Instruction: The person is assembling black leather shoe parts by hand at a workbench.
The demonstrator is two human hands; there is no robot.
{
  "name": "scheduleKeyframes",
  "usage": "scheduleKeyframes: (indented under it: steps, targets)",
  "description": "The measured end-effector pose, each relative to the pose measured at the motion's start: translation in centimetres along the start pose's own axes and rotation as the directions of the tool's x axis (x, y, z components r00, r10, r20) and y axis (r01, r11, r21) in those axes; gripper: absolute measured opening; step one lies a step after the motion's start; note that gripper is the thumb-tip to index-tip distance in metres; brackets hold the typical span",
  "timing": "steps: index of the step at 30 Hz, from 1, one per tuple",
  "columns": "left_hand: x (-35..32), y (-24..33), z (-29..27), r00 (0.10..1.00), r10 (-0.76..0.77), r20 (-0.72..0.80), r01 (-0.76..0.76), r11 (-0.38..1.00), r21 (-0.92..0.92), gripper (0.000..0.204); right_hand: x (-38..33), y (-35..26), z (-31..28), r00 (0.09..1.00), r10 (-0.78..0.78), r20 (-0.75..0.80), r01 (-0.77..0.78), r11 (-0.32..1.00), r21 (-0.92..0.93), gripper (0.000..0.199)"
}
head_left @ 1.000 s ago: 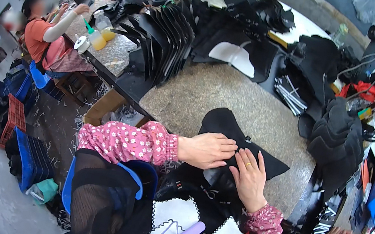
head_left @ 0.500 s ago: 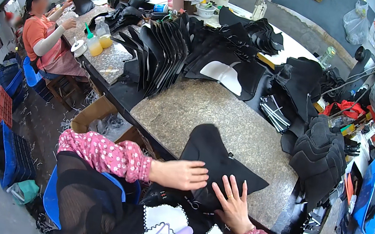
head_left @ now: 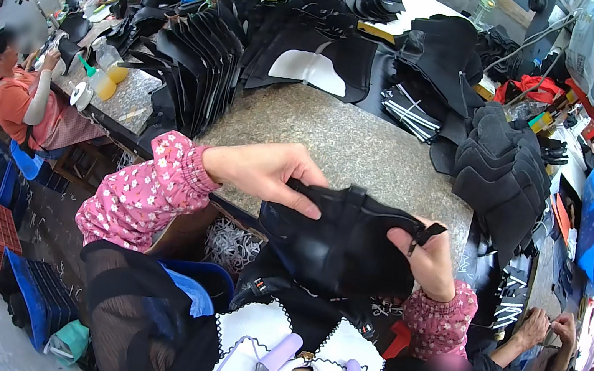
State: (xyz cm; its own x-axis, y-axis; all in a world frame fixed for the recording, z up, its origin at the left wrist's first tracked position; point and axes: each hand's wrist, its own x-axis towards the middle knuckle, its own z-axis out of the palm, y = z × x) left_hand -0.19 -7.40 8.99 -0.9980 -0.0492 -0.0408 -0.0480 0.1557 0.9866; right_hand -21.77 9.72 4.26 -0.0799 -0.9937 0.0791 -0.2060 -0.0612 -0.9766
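A glossy black leather boot upper (head_left: 338, 246) is held up in front of me, over the near edge of the worktable. My left hand (head_left: 268, 172) pinches its top left edge between thumb and fingers. At the right end, my right hand (head_left: 428, 262) grips it beside a small dark tab that looks like a zipper end. The right fingers are partly hidden behind the leather. A seam runs down the middle of the piece, and its lower part hangs toward my lap.
The stone-patterned worktable (head_left: 351, 136) carries fanned black leather pieces (head_left: 196, 65), white strips (head_left: 411, 114) and stacked dark pads (head_left: 504, 160). Glue bottles (head_left: 102, 82) stand at the left. A co-worker (head_left: 20, 95) sits far left; another person's hands (head_left: 546, 330) work at the right.
The boot upper has come up off the tabletop, where both hands lay flat on it, and is now gripped at both ends. The whole view has shifted.
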Motion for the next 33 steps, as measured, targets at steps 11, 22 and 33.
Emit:
scheduleKeyframes:
  steps: [11,22,33]
  targets:
    - [1.4,-1.3,2.3,0.997,0.078,-0.01,-0.073,0.964,0.254,0.019,-1.2,1.3,1.2,0.991,0.13,-0.004,-0.126,0.963,0.239,0.013]
    - [0.2,0.2,3.9,0.979,0.199,0.045,-0.195,0.85,0.49,0.016,-2.9,-1.7,2.0,0.925,-0.378,-0.019,0.358,0.89,-0.282,0.019]
    - [-0.7,0.0,3.6,0.919,0.365,0.149,-0.394,0.828,0.4,0.016,-2.0,1.5,0.1,0.934,-0.268,0.236,0.217,0.951,0.218,0.018]
